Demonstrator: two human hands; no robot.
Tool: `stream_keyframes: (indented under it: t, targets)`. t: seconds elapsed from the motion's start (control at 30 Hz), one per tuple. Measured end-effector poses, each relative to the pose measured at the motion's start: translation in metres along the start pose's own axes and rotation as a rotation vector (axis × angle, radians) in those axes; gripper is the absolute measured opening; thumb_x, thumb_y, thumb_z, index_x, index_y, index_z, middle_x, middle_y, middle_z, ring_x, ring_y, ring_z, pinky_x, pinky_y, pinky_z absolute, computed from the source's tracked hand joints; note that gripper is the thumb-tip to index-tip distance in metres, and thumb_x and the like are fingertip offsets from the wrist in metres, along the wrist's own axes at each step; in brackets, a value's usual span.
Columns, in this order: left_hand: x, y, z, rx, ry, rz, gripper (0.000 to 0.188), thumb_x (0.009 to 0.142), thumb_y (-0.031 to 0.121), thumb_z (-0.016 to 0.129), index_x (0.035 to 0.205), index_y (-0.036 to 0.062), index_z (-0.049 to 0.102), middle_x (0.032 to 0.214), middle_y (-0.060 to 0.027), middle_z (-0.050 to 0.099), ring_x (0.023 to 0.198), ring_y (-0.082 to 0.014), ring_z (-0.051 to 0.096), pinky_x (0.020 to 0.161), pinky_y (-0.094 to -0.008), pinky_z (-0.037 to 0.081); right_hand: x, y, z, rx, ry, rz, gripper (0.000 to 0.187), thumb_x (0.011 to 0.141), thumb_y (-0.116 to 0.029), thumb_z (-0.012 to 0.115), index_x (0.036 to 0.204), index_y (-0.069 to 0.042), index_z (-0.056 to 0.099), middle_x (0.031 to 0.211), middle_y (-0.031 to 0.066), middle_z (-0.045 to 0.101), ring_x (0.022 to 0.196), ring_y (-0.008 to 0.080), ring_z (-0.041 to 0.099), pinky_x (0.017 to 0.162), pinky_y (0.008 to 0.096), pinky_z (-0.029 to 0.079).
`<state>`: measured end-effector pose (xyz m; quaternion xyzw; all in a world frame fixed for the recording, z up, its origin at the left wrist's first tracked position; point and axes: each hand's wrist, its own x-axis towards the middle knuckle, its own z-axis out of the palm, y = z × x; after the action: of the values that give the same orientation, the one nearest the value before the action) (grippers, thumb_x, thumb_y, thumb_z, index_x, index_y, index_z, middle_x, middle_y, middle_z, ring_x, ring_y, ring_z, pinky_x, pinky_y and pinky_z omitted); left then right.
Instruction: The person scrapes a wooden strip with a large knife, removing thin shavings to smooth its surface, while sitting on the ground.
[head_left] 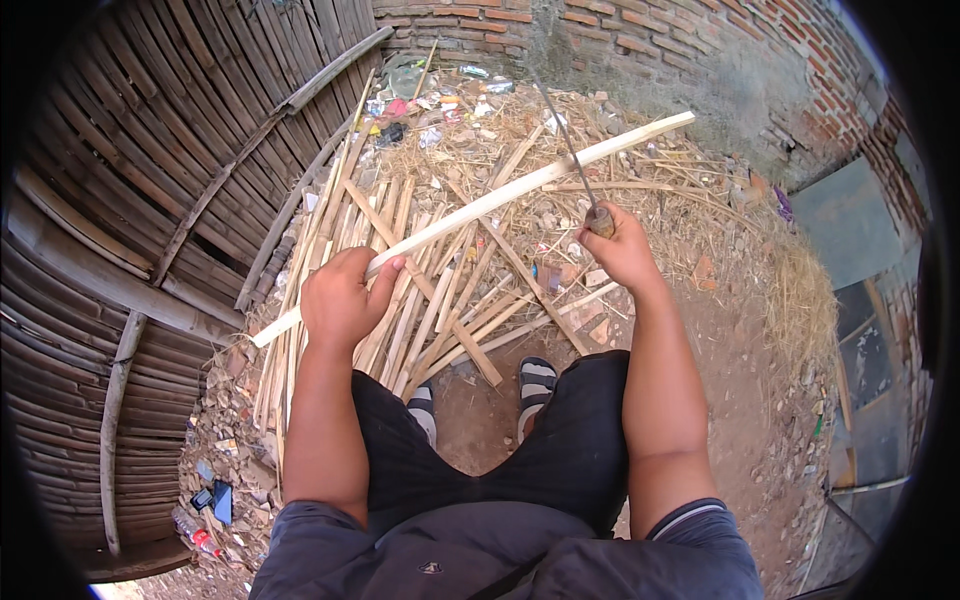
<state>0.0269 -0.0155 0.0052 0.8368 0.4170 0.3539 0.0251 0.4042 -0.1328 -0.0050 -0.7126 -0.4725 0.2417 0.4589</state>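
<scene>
A long pale bamboo strip slants up across the view, from lower left to upper right. My left hand is wrapped round it near its lower end. In my right hand is a long thin-bladed knife, its round wooden handle closed in my fingers. The blade points away from me, seen nearly edge-on, and crosses the strip toward its far end. Whether the blade touches the strip I cannot tell. Below both hands lies a loose pile of split bamboo strips.
A bamboo slat wall rises on the left, a brick wall at the back. Litter and dry straw cover the far ground. Grey sheets lean at the right. My sandalled feet stand at the pile's near edge.
</scene>
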Motion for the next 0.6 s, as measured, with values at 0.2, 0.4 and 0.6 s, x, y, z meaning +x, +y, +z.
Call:
stream_keyframes:
  t: [0.2,0.4,0.6]
  targets:
    - [-0.002,0.0,-0.003,0.007,0.02,0.007,0.037,0.094,0.042,0.08,0.089,0.0057,0.076,0.075,-0.0121,0.068,0.065,-0.0334,0.067,0.06,-0.044,0.052,-0.017,-0.007,0.028,-0.216,-0.045,-0.137,0.033,0.087,-0.019,0.08,0.113,-0.001,0.071,0.089,0.0137,0.076,0.084,0.0293,0.074,0.08,0.0422,0.056]
    - [-0.001,0.009,0.005,-0.039,0.038,0.071,0.037,0.094,0.042,0.08,0.089,0.0059,0.076,0.076,-0.0104,0.07,0.065,-0.0335,0.068,0.059,-0.0441,0.052,-0.016,-0.02,0.011,-0.159,-0.293,-0.107,0.032,0.082,-0.015,0.078,0.11,0.0,0.073,0.087,0.0158,0.075,0.082,0.025,0.071,0.08,0.0399,0.056]
    - [0.0,0.01,0.006,-0.063,0.028,0.034,0.037,0.095,0.042,0.079,0.09,0.006,0.076,0.077,-0.0102,0.071,0.065,-0.0336,0.069,0.059,-0.0436,0.053,-0.029,-0.034,0.033,-0.186,-0.203,-0.18,0.032,0.081,-0.012,0.077,0.111,0.0,0.073,0.087,0.0188,0.074,0.079,0.0269,0.07,0.078,0.0399,0.056]
